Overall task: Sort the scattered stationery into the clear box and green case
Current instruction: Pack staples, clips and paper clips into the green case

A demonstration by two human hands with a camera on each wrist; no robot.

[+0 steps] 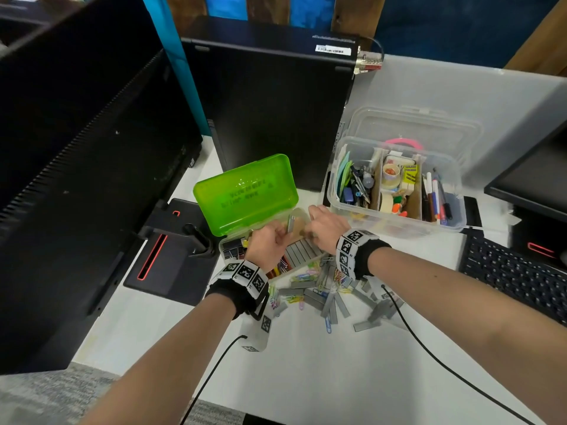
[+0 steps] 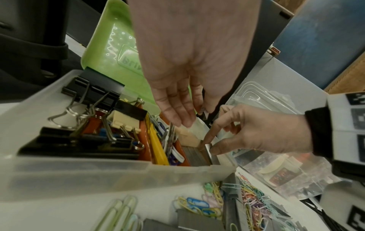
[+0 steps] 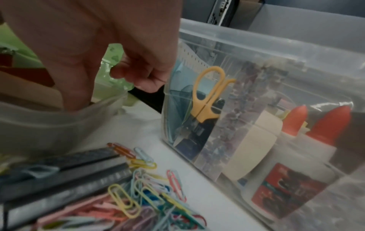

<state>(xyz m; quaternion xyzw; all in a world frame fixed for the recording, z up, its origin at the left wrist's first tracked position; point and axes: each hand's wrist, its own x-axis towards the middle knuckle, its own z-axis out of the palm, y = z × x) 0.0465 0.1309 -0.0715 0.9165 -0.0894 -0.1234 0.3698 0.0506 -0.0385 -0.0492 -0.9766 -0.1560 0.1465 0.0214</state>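
Observation:
The green case point(image 1: 245, 191) stands open, lid point(image 2: 110, 46) up, and its clear base point(image 2: 79, 171) holds binder clips point(image 2: 88, 109) and a row of staple strips. Both hands are over the base. My left hand point(image 1: 283, 233) pinches a grey staple strip point(image 1: 291, 223) upright. My right hand point(image 2: 210, 145) pinches a shiny staple strip point(image 2: 209, 148) at the base's right end, next to the row; its other fingers are curled point(image 3: 138, 75). The clear box point(image 1: 395, 223) stands to the right. Loose paper clips point(image 1: 306, 277) and staple strips point(image 1: 331, 305) lie in front.
A large monitor point(image 1: 76, 148) and its stand point(image 1: 171, 256) fill the left, a black computer tower point(image 1: 270, 111) is behind the case, and a keyboard point(image 1: 515, 274) lies at right. Scissors point(image 3: 207, 96) and glue bottles point(image 3: 296, 156) show through the clear box wall. Black wrist cables trail toward me.

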